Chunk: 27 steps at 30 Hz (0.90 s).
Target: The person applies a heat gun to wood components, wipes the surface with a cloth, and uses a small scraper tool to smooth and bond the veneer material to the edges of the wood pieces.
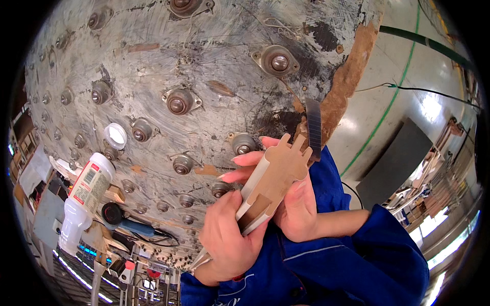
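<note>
Head view: fisheye's black rim eats the corners; the far side of the worktop bends away, small stuff past it hard to make out. Lower part of the tan profile is covered by the left hand; its back face is out of sight. Right hand's fingers run behind it, so their middle stretch is hidden; tips show past the left edge. A thin pale strip pokes out under the left hand, can't tell if it's part of the profile. Both sleeves blue, left one cut by the lower edge.

Profile sits between the hands, tilted, pronged end up and right, over the worktop's near edge. Left hand pinches the lower end, fingers curled on the left wall, thumb opposite. Right hand cradles it from behind, thumb along the right side, fingers spread. Dark strip just beside the prongs; contact unclear.

Worktop has ball rollers; bottle, white cap and blue tool well left.
</note>
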Each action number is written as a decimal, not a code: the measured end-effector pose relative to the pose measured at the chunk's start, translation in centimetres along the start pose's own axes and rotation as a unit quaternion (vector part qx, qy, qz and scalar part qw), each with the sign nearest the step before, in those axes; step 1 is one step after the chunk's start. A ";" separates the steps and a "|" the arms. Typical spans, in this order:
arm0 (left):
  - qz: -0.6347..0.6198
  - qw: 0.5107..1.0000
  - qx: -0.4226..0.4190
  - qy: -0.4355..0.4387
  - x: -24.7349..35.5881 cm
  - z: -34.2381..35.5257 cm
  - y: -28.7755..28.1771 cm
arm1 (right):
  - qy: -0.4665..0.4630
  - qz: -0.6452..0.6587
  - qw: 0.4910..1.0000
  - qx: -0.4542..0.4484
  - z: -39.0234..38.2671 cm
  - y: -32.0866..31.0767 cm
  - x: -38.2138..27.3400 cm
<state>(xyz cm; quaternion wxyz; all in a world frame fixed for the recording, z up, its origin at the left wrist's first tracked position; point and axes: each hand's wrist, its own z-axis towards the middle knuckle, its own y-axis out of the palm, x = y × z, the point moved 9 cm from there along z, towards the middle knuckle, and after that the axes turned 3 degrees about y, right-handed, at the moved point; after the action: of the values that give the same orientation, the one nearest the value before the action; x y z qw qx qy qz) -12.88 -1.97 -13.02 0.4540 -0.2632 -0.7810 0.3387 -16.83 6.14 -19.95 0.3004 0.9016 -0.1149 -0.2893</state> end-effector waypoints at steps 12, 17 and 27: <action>0.019 1.000 0.016 -0.004 -0.2 -0.2 0.6 | 0.014 0.019 1.000 0.019 0.6 0.2 0.7; 0.016 1.000 0.015 -0.019 -0.9 -0.3 0.5 | 0.016 0.040 0.999 0.002 0.7 0.3 1.5; 0.018 0.999 0.038 0.001 -0.5 0.6 0.1 | 0.002 0.020 0.999 -0.025 0.9 0.3 1.1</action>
<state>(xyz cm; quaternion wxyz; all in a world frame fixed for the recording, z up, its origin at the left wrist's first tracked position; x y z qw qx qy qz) -13.15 -2.48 -13.56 0.4583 -0.2604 -0.7623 0.3757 -16.53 5.08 -20.85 0.3284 0.8919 -0.1255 -0.2845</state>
